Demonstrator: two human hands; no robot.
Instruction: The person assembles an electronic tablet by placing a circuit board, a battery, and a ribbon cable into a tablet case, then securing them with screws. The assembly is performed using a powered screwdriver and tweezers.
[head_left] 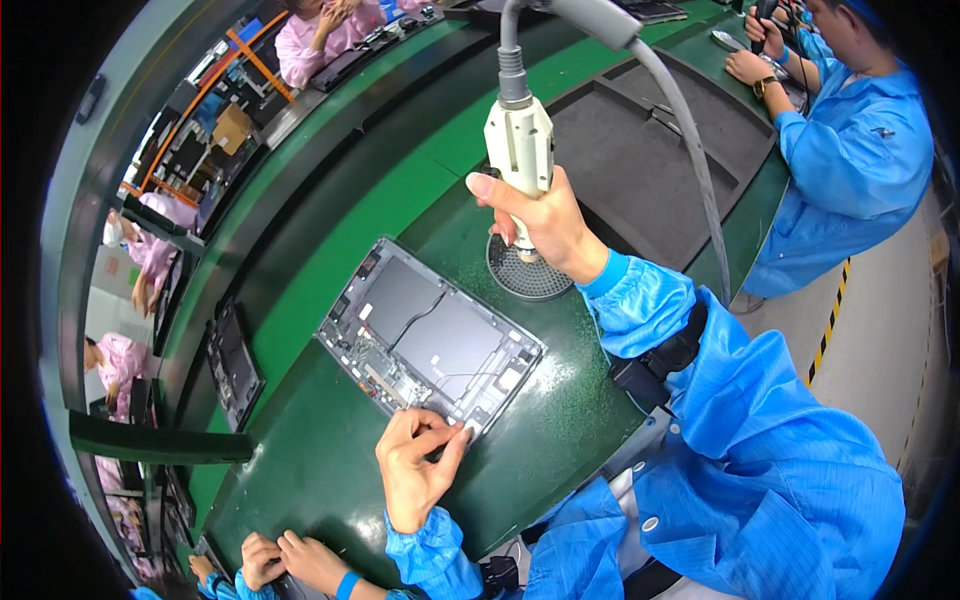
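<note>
My right hand (pixel 555 225) is wrapped around a white electric screwdriver (pixel 517 140), held upright with its thumb stretched across the body. A thick grey hose or cable rises from its top. Below its tip lies a round dark perforated dish (pixel 515 278); whether the tip touches it is hidden by my hand. To the left, an opened tablet (pixel 450 335) lies on the green bench, its battery, circuit boards and thin cables exposed. At the tablet's near corner my left hand (pixel 415 465) is closed, thumb and forefinger pinched together over the edge. Anything small between them is hidden.
A black foam tray (pixel 640 150) lies beyond the dish. Another opened device (pixel 235 365) sits at left, near a dark bar (pixel 160 440). A co-worker in blue (pixel 850 150) works at right; another person's hands (pixel 290 560) are at lower left. People in pink work across.
</note>
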